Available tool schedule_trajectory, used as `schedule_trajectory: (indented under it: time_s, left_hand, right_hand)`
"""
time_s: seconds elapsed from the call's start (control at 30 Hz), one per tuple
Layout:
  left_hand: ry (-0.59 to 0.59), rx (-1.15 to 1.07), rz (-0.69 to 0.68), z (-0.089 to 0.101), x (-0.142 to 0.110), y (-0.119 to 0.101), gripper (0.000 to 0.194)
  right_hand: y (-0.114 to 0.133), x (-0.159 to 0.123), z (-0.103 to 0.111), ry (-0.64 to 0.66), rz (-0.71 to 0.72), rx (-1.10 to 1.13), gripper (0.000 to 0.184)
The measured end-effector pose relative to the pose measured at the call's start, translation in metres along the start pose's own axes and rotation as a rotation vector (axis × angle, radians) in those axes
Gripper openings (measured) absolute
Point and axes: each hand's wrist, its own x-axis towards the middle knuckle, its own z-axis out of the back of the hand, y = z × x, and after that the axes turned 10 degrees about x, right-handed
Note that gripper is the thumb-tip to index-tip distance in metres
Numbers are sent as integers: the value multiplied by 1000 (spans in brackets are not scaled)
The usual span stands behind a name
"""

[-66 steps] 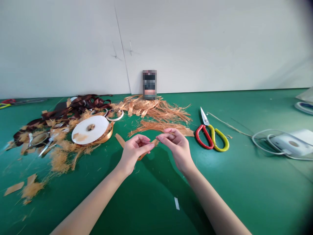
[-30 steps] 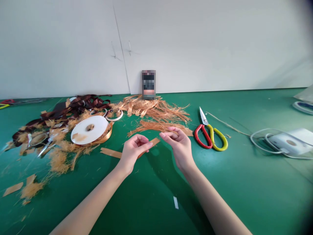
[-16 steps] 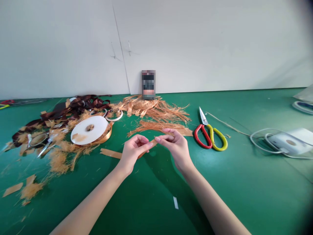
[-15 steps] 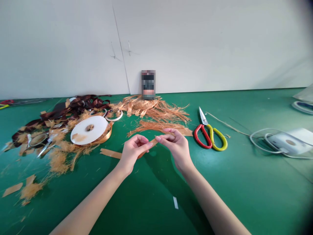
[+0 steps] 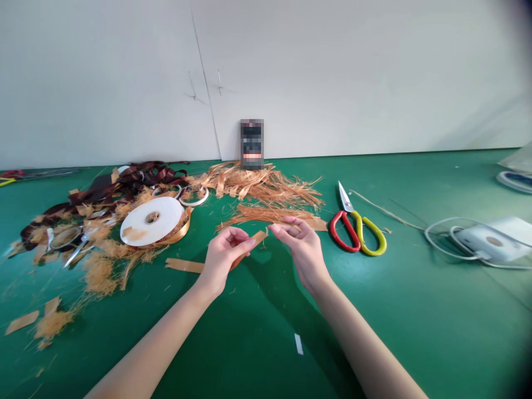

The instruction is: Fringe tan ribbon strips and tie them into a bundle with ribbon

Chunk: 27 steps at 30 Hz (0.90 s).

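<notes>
My left hand [image 5: 225,252] is closed on a tan ribbon [image 5: 258,239], thumb on top, with the short end sticking out to the right. The ribbon's other end lies past the hand on the left. My right hand [image 5: 305,249] pinches thumb against index finger just off the ribbon's tip; a fine loose thread may be between them, too small to make out. Just beyond the hands lies a bundle of frayed ribbon strips [image 5: 270,214]. Scissors [image 5: 351,212] with one red and one yellow handle rest to the right of my right hand, blades pointing away.
A white ribbon spool [image 5: 139,218] lies left, among fluffy tan thread scraps [image 5: 102,271] and dark brown ribbon [image 5: 100,191]. Behind are more fringed strips [image 5: 257,185] and a phone-like object [image 5: 252,144] against the wall. A white device with a cable [image 5: 494,241] sits right.
My right fingertips have come away from the ribbon's end, slightly to the right, baring its tip. The ribbon's loose left end has shifted a little left.
</notes>
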Motion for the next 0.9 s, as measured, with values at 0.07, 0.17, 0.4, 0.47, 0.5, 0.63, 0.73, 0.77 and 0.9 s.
schedule_trajectory:
  time_s: [0.07,0.17,0.4,0.47,0.5,0.63,0.73,0.77,0.9]
  left_hand:
    - [9,0,6,0,-1,-1,25]
    - [17,9,19,-1,-2,-3,26]
    - [25,41,5,-2,-2,-3,23]
    - [30,38,7,-1,-2,-2,23]
    - [31,33,10,-1,-2,-1,23]
    - [14,-3,11,-1,-1,0,24]
    - [5,-33,27,-2,-2,0,25]
    - [6,-39,33,-3,-2,-1,26]
    - [47,15,12,-3,-2,-2,23]
  right_hand:
    - [-1,-2,-2,60,-45,-24,48]
    - [-3,-3,-1,92,-45,-25,45]
    - [-7,0,5,61,9,35,45]
    - [-7,1,4,58,9,47,45]
    - [-7,0,3,56,6,52,46]
    - [-5,-2,-2,72,-48,50,50]
    - [-6,-4,-4,139,-132,1,56]
    - [-6,-5,-4,158,-147,-20,57]
    - [-8,-4,-2,204,-141,-102,54]
